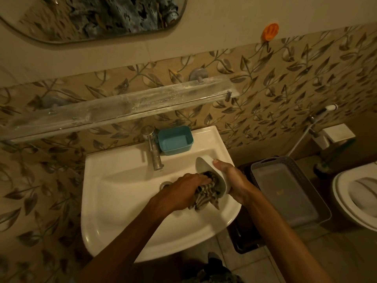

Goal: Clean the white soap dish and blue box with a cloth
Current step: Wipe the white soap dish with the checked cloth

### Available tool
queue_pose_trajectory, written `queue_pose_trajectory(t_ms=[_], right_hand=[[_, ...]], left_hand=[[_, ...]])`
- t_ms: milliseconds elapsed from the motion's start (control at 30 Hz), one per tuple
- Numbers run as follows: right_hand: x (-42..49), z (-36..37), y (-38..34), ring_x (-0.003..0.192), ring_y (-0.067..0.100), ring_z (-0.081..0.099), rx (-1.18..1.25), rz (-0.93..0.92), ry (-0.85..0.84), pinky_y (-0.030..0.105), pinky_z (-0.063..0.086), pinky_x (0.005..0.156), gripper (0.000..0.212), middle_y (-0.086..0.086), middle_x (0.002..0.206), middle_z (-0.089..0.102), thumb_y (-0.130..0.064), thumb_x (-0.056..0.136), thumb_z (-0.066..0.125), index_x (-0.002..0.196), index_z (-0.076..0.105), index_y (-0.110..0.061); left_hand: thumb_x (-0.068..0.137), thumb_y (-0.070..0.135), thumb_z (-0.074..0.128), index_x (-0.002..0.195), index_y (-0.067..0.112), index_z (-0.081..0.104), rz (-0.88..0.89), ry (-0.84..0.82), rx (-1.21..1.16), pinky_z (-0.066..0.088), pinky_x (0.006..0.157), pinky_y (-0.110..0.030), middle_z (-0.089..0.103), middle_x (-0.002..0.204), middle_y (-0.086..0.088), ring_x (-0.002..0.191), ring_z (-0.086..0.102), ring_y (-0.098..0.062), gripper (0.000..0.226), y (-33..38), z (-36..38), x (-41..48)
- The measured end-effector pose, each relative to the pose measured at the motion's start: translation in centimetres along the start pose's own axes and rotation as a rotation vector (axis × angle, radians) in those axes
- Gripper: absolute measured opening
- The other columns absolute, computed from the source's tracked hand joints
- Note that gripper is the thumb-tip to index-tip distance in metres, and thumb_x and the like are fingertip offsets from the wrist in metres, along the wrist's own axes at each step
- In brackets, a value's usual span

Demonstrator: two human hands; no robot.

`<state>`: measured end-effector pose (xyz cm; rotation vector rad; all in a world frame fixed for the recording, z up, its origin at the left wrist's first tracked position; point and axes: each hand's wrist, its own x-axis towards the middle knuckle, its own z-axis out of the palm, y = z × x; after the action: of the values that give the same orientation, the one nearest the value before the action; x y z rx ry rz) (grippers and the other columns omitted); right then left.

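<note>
over the sink (122, 180) at frame centre, the right hand (230, 180) grips the tilted white soap dish (204, 164); the left hand (183, 189), fingers curled round a striped cloth (206, 198), presses it inside. the blue box (175, 140) sits above, beside the tap (153, 150).

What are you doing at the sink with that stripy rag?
A person is wiping out the white soap dish over the sink. The right hand holds the dish tipped on its side above the basin, thumb on its rim. The left hand grips a striped cloth and presses it into the dish's hollow. The blue box sits on the sink's back ledge beside the tap, with neither hand on it.
</note>
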<state>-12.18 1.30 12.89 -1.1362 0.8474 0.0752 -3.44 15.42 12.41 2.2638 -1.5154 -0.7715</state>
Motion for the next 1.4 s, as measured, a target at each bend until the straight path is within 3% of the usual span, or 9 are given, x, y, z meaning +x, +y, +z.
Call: queue_pose_trajectory(t_ms=[167, 300, 467, 633, 733, 1000, 1200, 1333, 1400], right_hand=[[0.1, 0.2, 0.2, 0.110, 0.033, 0.061, 0.052, -0.081, -0.030, 0.052, 0.042, 0.105, 0.023, 0.011, 0.108, 0.067, -0.034, 0.097, 0.044, 0.104, 0.063, -0.025], [0.2, 0.1, 0.7, 0.111, 0.033, 0.061, 0.037, -0.106, -0.064, 0.051, 0.044, 0.103, 0.028, 0.012, 0.113, 0.068, -0.038, 0.096, 0.044, 0.111, 0.064, -0.025], [0.1, -0.5, 1.4, 0.106, 0.032, 0.063, 0.061, -0.082, -0.048, 0.050, 0.049, 0.096, 0.036, 0.015, 0.111, 0.068, -0.040, 0.095, 0.047, 0.119, 0.061, -0.017], [-0.4, -0.6, 1.5, 0.096, 0.027, 0.064, 0.119, -0.117, -0.069, 0.042, 0.054, 0.083, 0.024, 0.010, 0.103, 0.069, -0.035, 0.096, 0.046, 0.107, 0.063, -0.022], [0.1, 0.2, 1.6, 0.107, 0.032, 0.062, 0.135, -0.146, -0.048, 0.050, 0.048, 0.097, 0.027, 0.016, 0.115, 0.066, -0.036, 0.096, 0.046, 0.112, 0.062, -0.021], [1.6, 1.3, 2.4, 0.127, 0.027, 0.049, 0.172, -0.270, 0.010, 0.050, 0.034, 0.112, 0.043, 0.012, 0.138, 0.053, -0.032, 0.095, 0.047, 0.134, 0.051, -0.015], [1.5, 0.9, 3.7, 0.106, 0.006, 0.060, 0.248, -0.306, -0.043, 0.026, 0.046, 0.091, 0.025, -0.011, 0.112, 0.065, -0.023, 0.100, 0.038, 0.111, 0.058, -0.032], [1.4, 1.0, 4.4, 0.117, 0.020, 0.059, 0.344, -0.345, -0.066, 0.036, 0.048, 0.098, 0.045, 0.003, 0.123, 0.066, -0.039, 0.087, 0.055, 0.128, 0.056, -0.022], [1.3, 0.9, 4.4, 0.123, 0.028, 0.054, 0.349, -0.319, -0.089, 0.047, 0.040, 0.105, 0.064, 0.011, 0.128, 0.062, -0.051, 0.076, 0.068, 0.131, 0.056, -0.020]], left_hand=[[0.087, -0.002, 0.050, 0.136, 0.024, 0.045, -0.037, -0.018, -0.161, 0.040, 0.101, -0.028, 0.048, 0.138, 0.001, 0.127, 0.045, -0.019, 0.056, 2.5, 0.8, -0.9], [0.083, 0.016, 0.059, 0.135, 0.023, 0.045, -0.066, 0.014, -0.236, 0.041, 0.099, -0.026, 0.046, 0.135, 0.006, 0.123, 0.045, -0.015, 0.054, 3.1, 0.6, -1.4], [0.084, 0.011, 0.057, 0.138, 0.030, 0.037, -0.107, 0.194, 0.260, 0.036, 0.094, -0.039, 0.040, 0.142, 0.004, 0.118, 0.040, -0.022, 0.060, 2.2, 1.4, -1.1], [0.081, 0.004, 0.056, 0.137, 0.035, 0.035, -0.180, 0.252, 0.345, 0.040, 0.095, -0.041, 0.044, 0.141, 0.005, 0.110, 0.043, -0.025, 0.068, 0.2, 0.6, 0.2], [0.080, 0.006, 0.059, 0.133, 0.042, 0.036, -0.240, 0.224, 0.178, 0.048, 0.087, -0.044, 0.050, 0.131, 0.005, 0.103, 0.046, -0.023, 0.068, 0.6, 1.1, -0.1], [0.079, -0.001, 0.059, 0.104, 0.016, 0.062, -0.131, 0.059, -0.304, 0.052, 0.086, -0.039, 0.063, 0.109, -0.003, 0.100, 0.060, -0.019, 0.030, 3.6, 1.0, -0.9], [0.089, 0.001, 0.053, 0.099, 0.023, 0.061, -0.335, -0.112, -0.884, 0.050, 0.077, -0.017, 0.066, 0.096, 0.007, 0.090, 0.061, -0.004, 0.026, 3.5, -1.2, -1.4], [0.087, -0.007, 0.052, 0.089, 0.013, 0.068, -0.444, -0.098, -1.450, 0.052, 0.080, -0.031, 0.072, 0.084, -0.005, 0.079, 0.068, -0.016, 0.025, 2.7, -0.9, -1.4], [0.084, -0.004, 0.056, 0.104, 0.007, 0.065, -0.455, -0.058, -1.580, 0.053, 0.081, -0.035, 0.070, 0.094, -0.012, 0.084, 0.067, -0.022, 0.024, 2.4, -0.7, -1.1]])
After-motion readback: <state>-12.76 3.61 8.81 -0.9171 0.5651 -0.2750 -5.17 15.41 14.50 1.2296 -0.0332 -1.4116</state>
